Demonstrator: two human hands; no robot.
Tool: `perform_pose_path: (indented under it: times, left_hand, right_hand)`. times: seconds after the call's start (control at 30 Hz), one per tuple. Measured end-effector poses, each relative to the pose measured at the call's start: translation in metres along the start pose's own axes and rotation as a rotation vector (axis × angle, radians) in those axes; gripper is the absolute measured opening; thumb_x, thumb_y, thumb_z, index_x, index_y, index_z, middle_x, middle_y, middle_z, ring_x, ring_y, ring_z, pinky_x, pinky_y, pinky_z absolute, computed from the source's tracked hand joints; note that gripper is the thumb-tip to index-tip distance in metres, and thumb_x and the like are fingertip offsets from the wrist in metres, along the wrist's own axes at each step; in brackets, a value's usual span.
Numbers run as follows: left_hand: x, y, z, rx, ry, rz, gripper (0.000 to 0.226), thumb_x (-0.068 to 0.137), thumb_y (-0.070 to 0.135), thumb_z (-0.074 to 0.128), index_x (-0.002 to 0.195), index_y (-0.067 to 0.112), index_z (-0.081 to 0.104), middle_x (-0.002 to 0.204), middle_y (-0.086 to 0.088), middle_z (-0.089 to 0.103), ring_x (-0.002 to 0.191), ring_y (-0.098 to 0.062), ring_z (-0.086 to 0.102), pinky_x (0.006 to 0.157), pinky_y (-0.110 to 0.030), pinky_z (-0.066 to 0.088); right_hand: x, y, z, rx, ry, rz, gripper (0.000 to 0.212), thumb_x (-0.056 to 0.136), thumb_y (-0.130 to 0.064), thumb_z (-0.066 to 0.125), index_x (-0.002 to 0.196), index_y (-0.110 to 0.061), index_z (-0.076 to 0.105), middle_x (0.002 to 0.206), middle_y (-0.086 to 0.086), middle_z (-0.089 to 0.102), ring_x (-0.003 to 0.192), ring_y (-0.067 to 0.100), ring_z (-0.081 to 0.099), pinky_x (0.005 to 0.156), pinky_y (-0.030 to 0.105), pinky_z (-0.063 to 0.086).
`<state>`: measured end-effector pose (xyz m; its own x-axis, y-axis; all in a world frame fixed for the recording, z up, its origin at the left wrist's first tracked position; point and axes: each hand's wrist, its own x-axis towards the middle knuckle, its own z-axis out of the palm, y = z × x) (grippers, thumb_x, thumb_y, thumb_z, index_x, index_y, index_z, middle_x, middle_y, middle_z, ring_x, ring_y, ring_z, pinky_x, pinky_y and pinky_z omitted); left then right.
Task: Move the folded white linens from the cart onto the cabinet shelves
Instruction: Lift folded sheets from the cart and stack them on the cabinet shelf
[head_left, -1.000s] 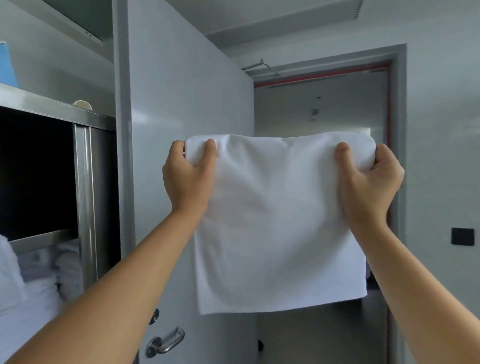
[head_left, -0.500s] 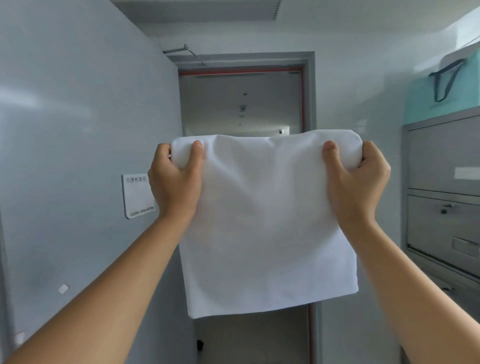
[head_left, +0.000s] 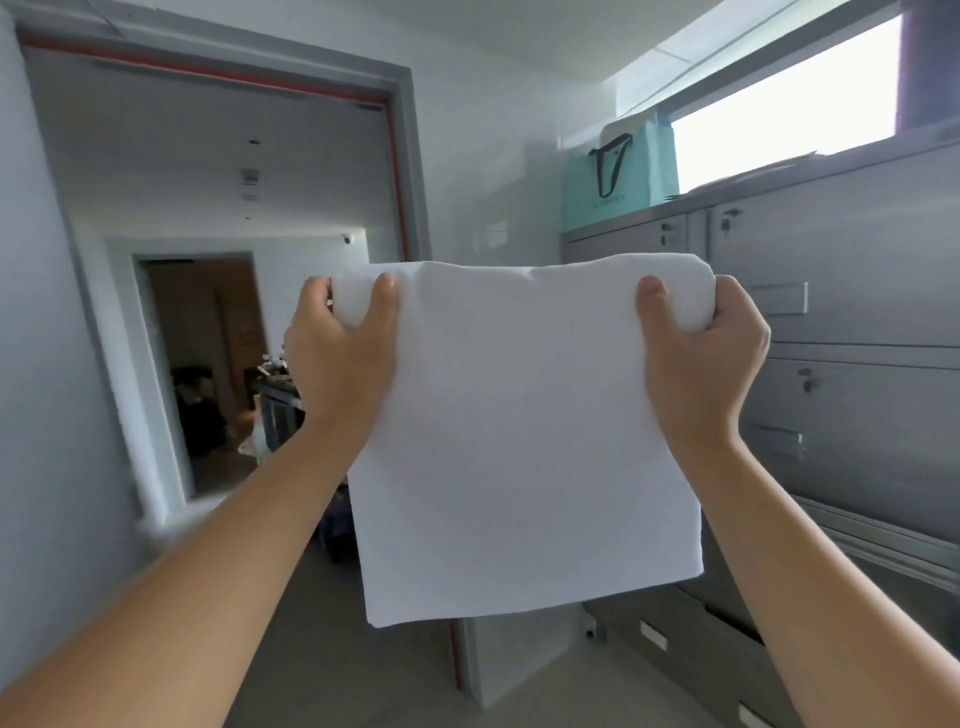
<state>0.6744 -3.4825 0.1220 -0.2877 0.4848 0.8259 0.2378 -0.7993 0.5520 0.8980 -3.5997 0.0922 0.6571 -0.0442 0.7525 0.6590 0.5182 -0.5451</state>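
A folded white linen (head_left: 519, 436) hangs flat in front of me at chest height. My left hand (head_left: 340, 353) grips its top left corner, thumb on the near side and fingers curled behind. My right hand (head_left: 701, 358) grips the top right corner the same way. The cloth hangs straight down from both hands, its lower edge free. Neither the cart nor the open cabinet shelves are in view.
An open doorway (head_left: 218, 291) with a grey frame and red trim fills the left half, a darker room beyond it. Grey metal lockers (head_left: 857, 322) with small handles line the right wall. A teal bag (head_left: 618, 176) stands on top of them under a bright window (head_left: 784, 98).
The view has swung to the right: the cabinet and white door have left the frame, and the doorway and lockers have come in. Both hands keep the same hold on the linen.
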Motion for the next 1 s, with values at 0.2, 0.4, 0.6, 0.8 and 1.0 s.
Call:
perform_pose_path:
  times: [0.2, 0.4, 0.6, 0.8, 1.0]
  left_hand:
    - [-0.044, 0.019, 0.060, -0.106, -0.166, -0.077, 0.038, 0.090, 0.049, 0.062, 0.084, 0.014, 0.049, 0.072, 0.010, 0.046, 0.063, -0.004, 0.043, 0.056, -0.023, 0.035]
    - [-0.093, 0.060, 0.125, -0.235, -0.258, -0.111, 0.043, 0.089, 0.050, 0.064, 0.089, 0.008, 0.054, 0.075, 0.006, 0.052, 0.075, -0.022, 0.049, 0.065, -0.033, 0.036]
    - [-0.147, 0.113, 0.174, -0.309, -0.339, -0.145, 0.037, 0.091, 0.043, 0.065, 0.084, 0.010, 0.050, 0.070, 0.012, 0.045, 0.061, -0.003, 0.043, 0.052, -0.009, 0.032]
    - [-0.207, 0.157, 0.215, -0.402, -0.426, -0.189, 0.037, 0.090, 0.046, 0.064, 0.088, 0.010, 0.054, 0.072, 0.012, 0.050, 0.063, -0.003, 0.047, 0.058, -0.018, 0.038]
    - [-0.267, 0.179, 0.258, -0.454, -0.533, -0.203, 0.035, 0.090, 0.044, 0.065, 0.086, 0.012, 0.054, 0.072, 0.011, 0.052, 0.062, -0.003, 0.047, 0.054, -0.015, 0.035]
  right_hand:
    - [0.017, 0.014, -0.068, -0.140, 0.097, -0.015, 0.052, 0.079, -0.038, 0.073, 0.061, -0.022, 0.027, 0.055, -0.011, 0.026, 0.054, 0.007, 0.025, 0.052, 0.025, 0.026]
    - [0.047, 0.019, -0.151, -0.310, 0.200, -0.069, 0.043, 0.082, -0.038, 0.072, 0.062, -0.023, 0.037, 0.052, -0.015, 0.039, 0.050, 0.003, 0.036, 0.050, 0.015, 0.030]
    - [0.079, 0.026, -0.231, -0.457, 0.253, -0.091, 0.038, 0.080, -0.048, 0.066, 0.073, -0.013, 0.054, 0.062, -0.010, 0.049, 0.056, 0.005, 0.042, 0.056, 0.018, 0.038]
    - [0.098, 0.035, -0.309, -0.552, 0.310, -0.087, 0.041, 0.081, -0.046, 0.067, 0.074, -0.008, 0.051, 0.063, -0.006, 0.045, 0.060, 0.013, 0.042, 0.061, 0.031, 0.042]
    - [0.098, 0.052, -0.371, -0.625, 0.352, -0.017, 0.036, 0.082, -0.043, 0.070, 0.067, -0.020, 0.046, 0.060, -0.012, 0.044, 0.057, 0.008, 0.042, 0.059, 0.028, 0.041]
